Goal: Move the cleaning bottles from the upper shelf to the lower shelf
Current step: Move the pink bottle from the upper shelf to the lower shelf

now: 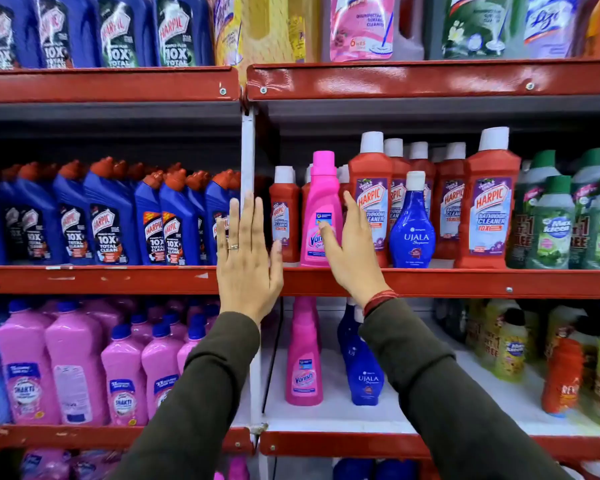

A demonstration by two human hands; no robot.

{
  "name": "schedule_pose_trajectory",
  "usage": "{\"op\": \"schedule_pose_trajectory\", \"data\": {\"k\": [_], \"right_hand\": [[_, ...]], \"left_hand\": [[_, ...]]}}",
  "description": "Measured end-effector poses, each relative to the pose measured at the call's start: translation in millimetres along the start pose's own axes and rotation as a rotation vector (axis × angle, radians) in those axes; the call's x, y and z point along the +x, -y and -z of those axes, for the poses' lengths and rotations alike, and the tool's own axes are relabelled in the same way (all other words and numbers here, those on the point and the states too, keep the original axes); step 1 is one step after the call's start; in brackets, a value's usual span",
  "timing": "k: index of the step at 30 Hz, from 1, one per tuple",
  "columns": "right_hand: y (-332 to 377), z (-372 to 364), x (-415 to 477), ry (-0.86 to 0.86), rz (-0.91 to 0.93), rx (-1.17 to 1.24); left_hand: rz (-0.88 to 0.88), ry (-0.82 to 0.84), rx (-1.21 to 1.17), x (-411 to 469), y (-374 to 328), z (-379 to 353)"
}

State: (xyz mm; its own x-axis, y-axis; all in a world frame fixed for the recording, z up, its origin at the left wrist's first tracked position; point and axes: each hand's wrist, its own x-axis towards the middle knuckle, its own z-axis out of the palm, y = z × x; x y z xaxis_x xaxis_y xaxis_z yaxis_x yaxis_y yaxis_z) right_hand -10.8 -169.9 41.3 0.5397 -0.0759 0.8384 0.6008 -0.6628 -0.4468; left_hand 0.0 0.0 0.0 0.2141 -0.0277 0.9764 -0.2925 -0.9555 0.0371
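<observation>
While both hands reach toward the upper shelf (430, 282), neither holds anything: the left hand (246, 261) is flat and open, fingers (234, 220) straight and spread in front of the white upright post (247, 150), a ring on one finger; the right hand (352, 251) is open too, its thumb touching the label of the pink Vanish bottle (321, 209), its other fingers reaching past that bottle's right side, not closed around it. Pink Vanish bottle: upright at the shelf's front edge, between a small red Harpic bottle (284, 213) and a taller red Harpic bathroom cleaner (371, 195). Blue Ujala bottle (412, 223): upright, just right of that cleaner. Lower shelf (430, 445), white surface: a second pink Vanish bottle (303, 362) and a second blue Ujala bottle (362, 372), upright, side by side. Dark olive sleeves; red bands at the right wrist.
</observation>
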Motion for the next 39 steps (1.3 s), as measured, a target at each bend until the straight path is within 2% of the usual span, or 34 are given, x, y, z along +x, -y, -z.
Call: {"op": "schedule_pose_trajectory", "data": {"k": [4, 7, 14, 21, 32, 39], "right_hand": [[-4, -11, 10, 0.034, -0.165, 0.057], [-7, -16, 14, 0.021, -0.196, 0.045], [-12, -14, 25, 0.029, -0.204, 0.008], [-12, -4, 29, 0.095, -0.283, 0.330], [8, 16, 40, 0.050, -0.198, 0.482], [16, 33, -1, 0.142, -0.244, 0.621]], "left_hand": [[0.059, 0.074, 0.036, -26, 23, -14], [0.057, 0.118, 0.039, -42, 33, -30], [0.042, 0.097, 0.012, -48, 39, -48], [0.031, 0.062, 0.042, -50, 41, -53], [0.068, 0.046, 0.032, -49, 39, -53], [0.044, 0.053, 0.042, -49, 39, -50]]}}
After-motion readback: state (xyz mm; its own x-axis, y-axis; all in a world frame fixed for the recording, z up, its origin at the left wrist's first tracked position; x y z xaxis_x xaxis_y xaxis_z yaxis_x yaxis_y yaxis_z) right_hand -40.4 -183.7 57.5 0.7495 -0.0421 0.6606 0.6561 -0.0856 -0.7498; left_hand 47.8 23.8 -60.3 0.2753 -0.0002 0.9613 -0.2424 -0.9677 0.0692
